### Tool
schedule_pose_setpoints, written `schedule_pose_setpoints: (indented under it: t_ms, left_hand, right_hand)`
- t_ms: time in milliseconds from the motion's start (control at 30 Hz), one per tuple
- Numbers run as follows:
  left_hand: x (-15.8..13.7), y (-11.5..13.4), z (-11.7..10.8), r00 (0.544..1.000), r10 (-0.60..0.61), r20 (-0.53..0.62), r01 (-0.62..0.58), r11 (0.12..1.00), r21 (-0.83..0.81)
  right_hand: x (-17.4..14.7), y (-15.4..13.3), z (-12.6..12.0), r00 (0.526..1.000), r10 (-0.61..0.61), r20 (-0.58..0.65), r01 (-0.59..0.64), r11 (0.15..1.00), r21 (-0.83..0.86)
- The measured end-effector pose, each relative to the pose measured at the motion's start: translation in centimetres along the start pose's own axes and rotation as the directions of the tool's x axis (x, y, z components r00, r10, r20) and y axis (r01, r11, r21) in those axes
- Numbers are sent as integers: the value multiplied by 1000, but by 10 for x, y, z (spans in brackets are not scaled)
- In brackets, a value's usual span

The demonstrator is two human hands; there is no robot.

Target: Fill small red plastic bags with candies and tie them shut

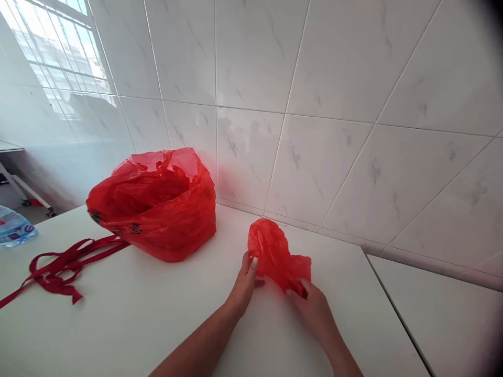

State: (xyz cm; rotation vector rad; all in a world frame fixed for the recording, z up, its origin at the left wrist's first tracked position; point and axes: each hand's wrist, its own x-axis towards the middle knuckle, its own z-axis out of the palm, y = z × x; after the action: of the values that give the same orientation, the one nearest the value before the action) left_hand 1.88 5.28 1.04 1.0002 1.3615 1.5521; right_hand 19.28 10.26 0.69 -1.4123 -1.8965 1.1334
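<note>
A small, thin red plastic bag (271, 246) is held just above the white tabletop, between my two hands. At its left edge, my left hand (247, 277) is closed, with the thumb on the near side and some fingers hidden behind the film. My right hand (308, 301) pinches the bag's lower right part. To the left stands a big red plastic bag (173, 225), its mouth gaping upward, with crumpled red plastic showing inside and dark printing on its side. Neither hand touches it.
Dark red ribbon (58, 269) lies in loops on the white table (157, 314) at left. A clear plastic bottle (15, 228) is at the far left edge. A tiled wall (251, 152) rises behind the table. A gap (393, 303) separates this tabletop from another at right.
</note>
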Motion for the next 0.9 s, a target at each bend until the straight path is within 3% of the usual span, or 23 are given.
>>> schedule_pose_setpoints:
  t_ms: [100,200,300,400,533,600,633,667,733,800,900]
  left_hand:
    - [-2,1,6,997,-41,73,56,976,-210]
    - [6,-7,0,991,-122,-51,107,965,-239]
    - [17,-14,-16,980,-168,-106,133,951,-280]
    - [22,-11,-34,972,-230,-50,207,936,-285]
    - [15,3,-46,939,-317,132,336,929,-159]
    - [8,9,-44,982,-186,22,185,981,61]
    - [4,10,-42,997,-30,-67,44,974,222]
    - [1,10,-39,978,163,-129,-100,912,397]
    - [-4,9,-32,883,462,-81,-303,693,654]
    - [-7,5,-25,857,510,74,-382,534,754]
    - [-7,-2,-21,922,349,166,-334,506,795]
  right_hand:
    - [-5,-5,19,997,-79,19,78,994,75]
    - [-3,-2,19,994,-95,-44,104,954,280]
    - [9,12,-4,973,152,-174,-10,781,624]
    - [23,32,-37,883,420,-209,-59,542,838]
    - [27,44,-61,848,503,-168,-89,448,889]
    - [25,42,-62,858,490,-155,-86,434,897]
    - [24,38,-61,865,479,-151,-83,434,897]
    - [22,34,-59,871,468,-146,-83,434,897]
    - [19,25,-57,890,436,-132,-91,455,886]
    - [15,17,-55,925,364,-107,-99,502,859]
    - [11,9,-57,972,222,-73,-85,628,774]
